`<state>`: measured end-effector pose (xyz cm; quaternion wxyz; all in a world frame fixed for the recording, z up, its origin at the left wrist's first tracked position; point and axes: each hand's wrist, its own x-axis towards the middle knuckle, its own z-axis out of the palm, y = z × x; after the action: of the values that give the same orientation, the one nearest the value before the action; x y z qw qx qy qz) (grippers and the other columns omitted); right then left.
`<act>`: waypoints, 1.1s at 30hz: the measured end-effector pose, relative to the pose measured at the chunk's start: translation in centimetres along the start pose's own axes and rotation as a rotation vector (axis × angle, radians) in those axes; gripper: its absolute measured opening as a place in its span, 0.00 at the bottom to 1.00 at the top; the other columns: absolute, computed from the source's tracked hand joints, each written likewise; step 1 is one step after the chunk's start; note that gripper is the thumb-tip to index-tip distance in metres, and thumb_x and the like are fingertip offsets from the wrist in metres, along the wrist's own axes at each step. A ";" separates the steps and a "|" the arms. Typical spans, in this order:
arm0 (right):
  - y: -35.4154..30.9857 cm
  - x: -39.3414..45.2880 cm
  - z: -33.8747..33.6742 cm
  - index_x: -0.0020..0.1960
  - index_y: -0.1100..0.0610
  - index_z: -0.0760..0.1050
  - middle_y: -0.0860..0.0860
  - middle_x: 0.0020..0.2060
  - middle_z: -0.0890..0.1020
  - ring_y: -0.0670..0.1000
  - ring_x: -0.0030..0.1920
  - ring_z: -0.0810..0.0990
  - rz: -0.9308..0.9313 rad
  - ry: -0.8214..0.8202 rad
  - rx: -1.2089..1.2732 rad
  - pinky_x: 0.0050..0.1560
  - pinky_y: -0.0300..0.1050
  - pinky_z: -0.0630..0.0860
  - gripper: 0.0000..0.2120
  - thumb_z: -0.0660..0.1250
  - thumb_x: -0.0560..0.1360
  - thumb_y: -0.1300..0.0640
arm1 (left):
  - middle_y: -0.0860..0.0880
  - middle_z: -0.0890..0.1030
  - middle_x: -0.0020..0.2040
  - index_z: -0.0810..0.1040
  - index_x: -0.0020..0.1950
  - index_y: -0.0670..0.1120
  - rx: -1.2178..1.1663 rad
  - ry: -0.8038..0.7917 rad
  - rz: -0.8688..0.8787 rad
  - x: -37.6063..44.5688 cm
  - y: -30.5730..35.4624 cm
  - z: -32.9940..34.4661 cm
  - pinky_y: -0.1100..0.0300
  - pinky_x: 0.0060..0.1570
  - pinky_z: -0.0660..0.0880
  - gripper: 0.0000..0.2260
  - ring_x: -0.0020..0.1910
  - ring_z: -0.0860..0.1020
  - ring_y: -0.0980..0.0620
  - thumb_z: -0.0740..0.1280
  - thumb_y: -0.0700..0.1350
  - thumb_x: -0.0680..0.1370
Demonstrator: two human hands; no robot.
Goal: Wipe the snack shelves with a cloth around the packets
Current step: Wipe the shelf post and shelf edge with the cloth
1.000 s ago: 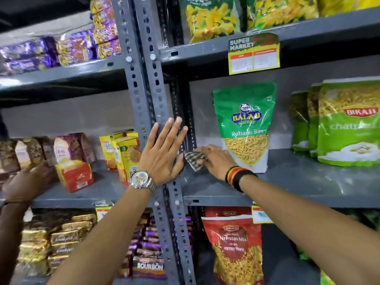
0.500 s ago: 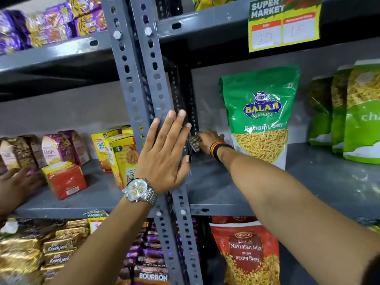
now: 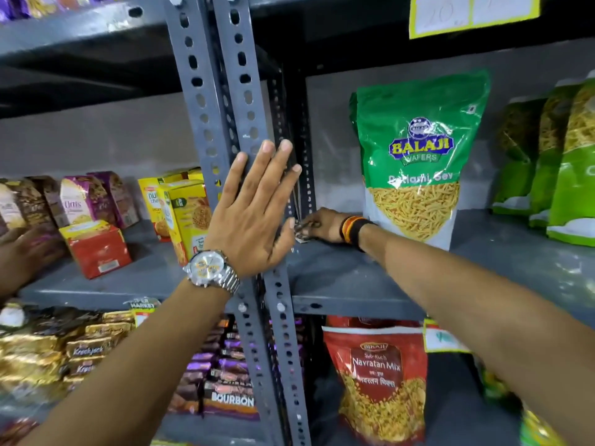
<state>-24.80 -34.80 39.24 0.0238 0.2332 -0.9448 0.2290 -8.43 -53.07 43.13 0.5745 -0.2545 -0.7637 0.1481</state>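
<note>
Cloth [image 3: 302, 229], a small checked scrap bunched with no clear long axis, is pinned at the back left corner of the grey metal shelf [image 3: 338, 278], mostly hidden. It is gripped in the curled fingers of the right hand [image 3: 322, 225], just left of the upright green Balaji sev packet [image 3: 415, 162]. The left hand [image 3: 254, 217] is pressed flat, fingers spread apart, against the perforated grey upright post [image 3: 225, 91]. Bare shelf is left toward the front edge, between packet and post.

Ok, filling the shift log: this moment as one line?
phase: wiping shelf corner | right hand: on cloth, beside Balaji packet | left hand: flat on upright
</note>
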 end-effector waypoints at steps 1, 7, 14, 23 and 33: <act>-0.5 -1.5 0.0 0.59 0.53 0.80 0.50 0.55 0.83 0.49 0.52 0.80 -0.072 -0.036 0.019 0.53 0.40 0.71 0.14 0.67 0.76 0.49 | 0.38 0.55 0.82 0.59 0.81 0.39 0.000 -0.001 0.000 0.0 0.0 -0.1 0.36 0.79 0.50 0.32 0.82 0.50 0.39 0.57 0.52 0.80; -1.0 -6.7 -2.2 0.59 0.51 0.80 0.49 0.55 0.85 0.45 0.53 0.81 -0.210 -0.148 0.184 0.61 0.42 0.75 0.13 0.69 0.76 0.50 | 0.37 0.55 0.82 0.60 0.80 0.40 0.006 -0.028 -0.001 0.1 0.1 -0.3 0.35 0.78 0.51 0.31 0.82 0.51 0.38 0.57 0.52 0.80; -3.0 -5.6 0.2 0.63 0.56 0.78 0.50 0.54 0.82 0.49 0.56 0.78 -0.181 -0.076 0.082 0.63 0.42 0.73 0.15 0.67 0.77 0.54 | 0.37 0.55 0.82 0.60 0.80 0.40 0.011 -0.047 0.005 0.1 0.1 -0.3 0.34 0.77 0.52 0.31 0.82 0.51 0.37 0.58 0.52 0.80; -1.6 -10.3 -3.1 0.64 0.52 0.78 0.47 0.58 0.82 0.43 0.56 0.79 -0.300 -0.200 0.180 0.59 0.32 0.72 0.16 0.69 0.76 0.53 | 0.38 0.54 0.82 0.61 0.80 0.41 -0.003 -0.028 -0.005 0.1 0.2 -0.4 0.35 0.78 0.50 0.31 0.82 0.50 0.37 0.60 0.50 0.79; -2.2 -14.7 -2.0 0.64 0.53 0.78 0.45 0.53 0.78 0.46 0.55 0.79 -0.365 -0.273 0.149 0.62 0.36 0.73 0.16 0.68 0.77 0.54 | 0.38 0.54 0.82 0.61 0.80 0.41 -0.001 -0.022 0.000 -0.1 0.1 -0.2 0.35 0.78 0.51 0.30 0.82 0.50 0.37 0.59 0.51 0.80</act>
<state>-10.88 -29.34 39.70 -0.0803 0.4300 -0.8619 0.2564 -8.21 -53.02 43.03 0.5657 -0.2530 -0.7703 0.1504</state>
